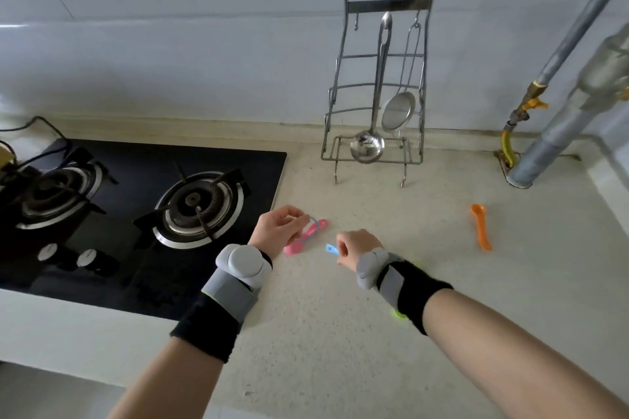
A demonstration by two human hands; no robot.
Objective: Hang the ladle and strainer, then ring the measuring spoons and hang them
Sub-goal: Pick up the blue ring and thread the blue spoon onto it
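Both forearms reach in from the bottom edge, each wrapped in a black wristband with a grey device strapped on top. The left hand sits palm-down just off the corner of the black stove, fingers curled and pinching a thin blue ring; the pink spoon lies right under those fingers on the counter, the ring meeting it at its handle end. The right hand is bent inward at the wrist, knuckles up, fingers closed on a small blue spoon whose flat handle end pokes out toward the left hand. The two hands are near each other but apart. An orange spoon lies alone, well off to the right, and a sliver of green spoon peeks out beneath the right wrist. Back at the wall, the wire rack stands upright with the ladle and the strainer hanging side by side from its hooks, the ladle's bowl low near the rack's base. No lettering can be read anywhere; the stove knobs are too blurred to tell.
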